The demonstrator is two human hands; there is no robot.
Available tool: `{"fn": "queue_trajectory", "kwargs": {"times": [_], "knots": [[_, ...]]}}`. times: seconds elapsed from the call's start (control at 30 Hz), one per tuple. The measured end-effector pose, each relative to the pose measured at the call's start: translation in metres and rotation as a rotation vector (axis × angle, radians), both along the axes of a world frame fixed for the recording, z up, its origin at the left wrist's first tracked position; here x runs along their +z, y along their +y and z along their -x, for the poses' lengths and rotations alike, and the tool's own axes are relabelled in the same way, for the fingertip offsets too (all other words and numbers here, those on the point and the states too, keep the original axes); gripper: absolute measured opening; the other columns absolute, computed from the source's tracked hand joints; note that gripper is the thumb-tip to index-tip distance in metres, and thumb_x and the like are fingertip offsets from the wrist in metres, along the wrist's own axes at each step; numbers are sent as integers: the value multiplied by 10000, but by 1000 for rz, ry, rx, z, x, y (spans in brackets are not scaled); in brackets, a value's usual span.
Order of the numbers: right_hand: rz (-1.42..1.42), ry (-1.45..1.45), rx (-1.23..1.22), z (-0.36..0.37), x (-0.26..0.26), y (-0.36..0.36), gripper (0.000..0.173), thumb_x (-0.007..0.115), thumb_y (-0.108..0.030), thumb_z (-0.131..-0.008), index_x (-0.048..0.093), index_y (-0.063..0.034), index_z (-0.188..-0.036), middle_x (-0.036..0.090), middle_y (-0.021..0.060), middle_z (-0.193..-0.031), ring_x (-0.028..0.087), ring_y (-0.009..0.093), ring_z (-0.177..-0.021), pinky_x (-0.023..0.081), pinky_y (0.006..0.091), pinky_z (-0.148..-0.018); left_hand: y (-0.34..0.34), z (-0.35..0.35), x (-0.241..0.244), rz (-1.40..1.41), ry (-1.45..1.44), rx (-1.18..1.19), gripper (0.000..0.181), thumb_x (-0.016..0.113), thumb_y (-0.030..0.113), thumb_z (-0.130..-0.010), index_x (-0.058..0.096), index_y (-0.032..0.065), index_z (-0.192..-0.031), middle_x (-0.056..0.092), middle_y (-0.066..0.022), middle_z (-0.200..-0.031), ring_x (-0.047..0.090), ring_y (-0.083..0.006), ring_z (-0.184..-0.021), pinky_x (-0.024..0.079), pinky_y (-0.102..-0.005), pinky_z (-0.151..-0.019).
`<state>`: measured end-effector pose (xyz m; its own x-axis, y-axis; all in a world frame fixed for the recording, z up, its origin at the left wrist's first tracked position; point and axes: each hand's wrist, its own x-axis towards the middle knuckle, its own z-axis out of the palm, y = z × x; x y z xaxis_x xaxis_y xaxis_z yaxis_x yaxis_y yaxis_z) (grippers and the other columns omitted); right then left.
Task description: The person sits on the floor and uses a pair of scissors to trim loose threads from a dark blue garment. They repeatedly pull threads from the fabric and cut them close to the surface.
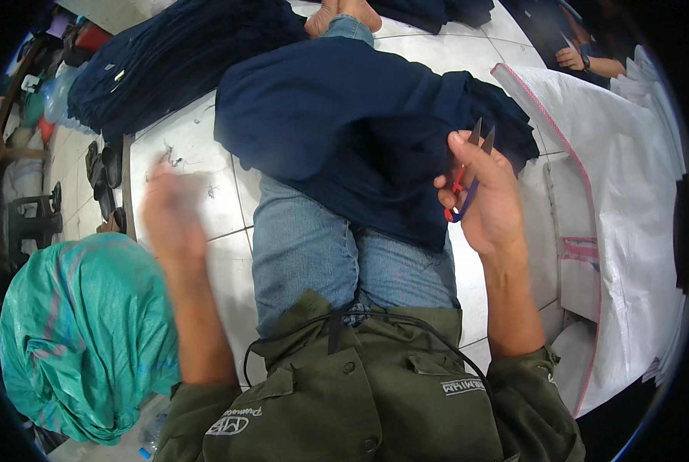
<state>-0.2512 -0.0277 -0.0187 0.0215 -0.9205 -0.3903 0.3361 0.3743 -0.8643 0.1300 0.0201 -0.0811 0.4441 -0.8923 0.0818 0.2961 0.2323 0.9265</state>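
Note:
A pair of thread snips [463,185] with red and purple handles sits in my right hand [492,196], its two blades pointing away from me and standing apart. The thumb and fingers of that hand are also at the edge of a dark navy fabric garment [321,110]; whether they pinch it I cannot tell. This cloth lies draped over my legs in blue jeans [304,248]. Off to the left, my left hand [174,213] is raised away from the cloth and blurred by motion. Beyond its fingers, dark thread scraps [210,190] lie on the white tiled floor [229,260].
A heap of navy cloth [188,58] lies ahead on the left. A green woven sack [90,335] stands by my left arm, a white woven sack [633,231] at my right. Sandals [110,164] lie past a floor edge. Another person's hand [572,58] shows at upper right.

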Motion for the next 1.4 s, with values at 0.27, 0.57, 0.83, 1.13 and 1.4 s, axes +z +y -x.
{"fn": "queue_trajectory", "kwargs": {"times": [0.27, 0.57, 0.83, 1.13, 1.4], "knots": [[24, -58, 38, 11, -10, -11, 150, 720, -275, -901, 639, -149, -906, 536, -61, -768, 525, 56, -666, 420, 254, -533, 80, -199, 11, -31, -210, 820, 607, 583, 101, -976, 295, -43, -1491, 567, -239, -1344, 597, -274, -1160, 456, -392, -1008], [32, -40, 31, 7, -11, -11, 156, 719, -269, -904, 639, -138, -931, 597, -58, -773, 533, 57, -677, 419, 254, -524, -4, 27, 12, -60, -872, 138, 449, 635, -12, -914, 550, 24, -1354, 554, -102, -1370, 611, -157, -1063, 528, -278, -875], [47, -31, 13, 4, -4, -11, 172, 714, -279, -910, 637, -128, -937, 523, -57, -782, 492, 62, -667, 424, 250, -517, -46, 149, 35, 252, -1369, -300, 400, 778, 160, -825, 651, 29, -1181, 629, -135, -1117, 659, -285, -888, 534, -346, -729], [89, -68, 47, 12, -14, -21, 172, 712, -277, -908, 646, -119, -908, 537, -56, -775, 488, 68, -645, 428, 249, -516, -32, 120, 41, 198, -1397, -113, 46, 733, 14, -816, 689, 1, -820, 656, -118, -745, 630, -283, -651, 503, -367, -611], [127, 22, 64, 4, -8, -21, 200, 707, -300, -914, 684, -102, -918, 540, -56, -740, 497, 48, -638, 406, 222, -496, -6, 96, 59, 126, -1054, -243, 40, 719, 37, -865, 733, -1, -858, 708, -64, -782, 583, -104, -621, 429, -232, -549]]}}
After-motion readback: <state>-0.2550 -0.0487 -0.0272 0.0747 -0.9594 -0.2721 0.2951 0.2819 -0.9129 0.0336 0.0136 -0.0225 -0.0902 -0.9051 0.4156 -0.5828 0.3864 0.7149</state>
